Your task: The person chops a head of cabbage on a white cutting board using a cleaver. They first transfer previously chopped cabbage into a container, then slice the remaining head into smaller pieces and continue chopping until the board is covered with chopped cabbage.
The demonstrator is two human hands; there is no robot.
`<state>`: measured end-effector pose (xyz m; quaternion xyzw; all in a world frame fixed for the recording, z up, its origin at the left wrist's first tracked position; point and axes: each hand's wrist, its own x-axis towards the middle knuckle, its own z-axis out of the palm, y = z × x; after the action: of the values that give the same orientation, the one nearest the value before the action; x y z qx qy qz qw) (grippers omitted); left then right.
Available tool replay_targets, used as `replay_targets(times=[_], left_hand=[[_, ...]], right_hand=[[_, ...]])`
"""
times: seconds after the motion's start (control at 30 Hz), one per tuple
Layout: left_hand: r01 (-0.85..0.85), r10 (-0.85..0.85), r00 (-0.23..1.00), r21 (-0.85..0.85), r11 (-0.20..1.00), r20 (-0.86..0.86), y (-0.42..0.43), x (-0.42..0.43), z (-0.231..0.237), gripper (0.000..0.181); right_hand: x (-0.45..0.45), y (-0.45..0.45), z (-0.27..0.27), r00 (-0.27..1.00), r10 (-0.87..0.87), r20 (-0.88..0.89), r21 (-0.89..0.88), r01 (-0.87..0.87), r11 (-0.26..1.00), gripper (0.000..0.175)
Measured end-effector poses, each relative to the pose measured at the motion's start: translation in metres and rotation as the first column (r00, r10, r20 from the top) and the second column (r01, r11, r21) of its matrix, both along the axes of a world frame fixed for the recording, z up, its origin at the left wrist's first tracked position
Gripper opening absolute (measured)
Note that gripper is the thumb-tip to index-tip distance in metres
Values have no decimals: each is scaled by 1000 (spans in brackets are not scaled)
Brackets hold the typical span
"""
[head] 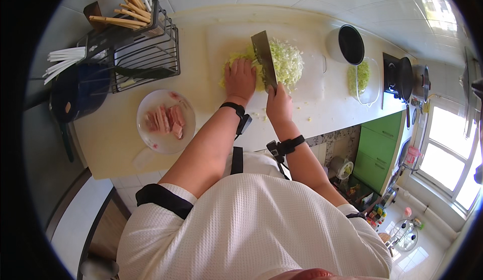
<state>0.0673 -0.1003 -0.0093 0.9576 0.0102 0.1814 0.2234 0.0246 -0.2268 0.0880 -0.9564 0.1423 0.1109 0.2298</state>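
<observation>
Chopped pale-green cabbage (288,64) lies heaped on a white cutting board (311,87). My right hand (279,104) grips the handle of a broad cleaver (264,55), its blade standing between the fine heap on the right and the leafier pieces on the left. Fingers spread forward, my left hand (240,78) presses flat on those leafier cabbage pieces (236,58), just left of the blade. Small cut bits are scattered on the near part of the board and counter.
Left of the board, a plate (190,123) holds raw meat slices (166,120). Behind it stands a black wire rack (177,49) with chopsticks. At right are a dark-lined pot (351,45), a clear container (373,95) with chopped cabbage, and a stove (390,72) bearing pans.
</observation>
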Motion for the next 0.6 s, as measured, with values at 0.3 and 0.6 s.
replay_targets(times=[0.3,0.6], left_hand=[[9,-9,1000,11,1000,-24,3,-1,-2,31],[2,-2,1000,-9,1000,-25,1,0,-4,31]], right_hand=[[2,-22,48,991,38,125,117,-52,992,27],[-8,-3,9,999,-5,-49,6,5,1000,28]])
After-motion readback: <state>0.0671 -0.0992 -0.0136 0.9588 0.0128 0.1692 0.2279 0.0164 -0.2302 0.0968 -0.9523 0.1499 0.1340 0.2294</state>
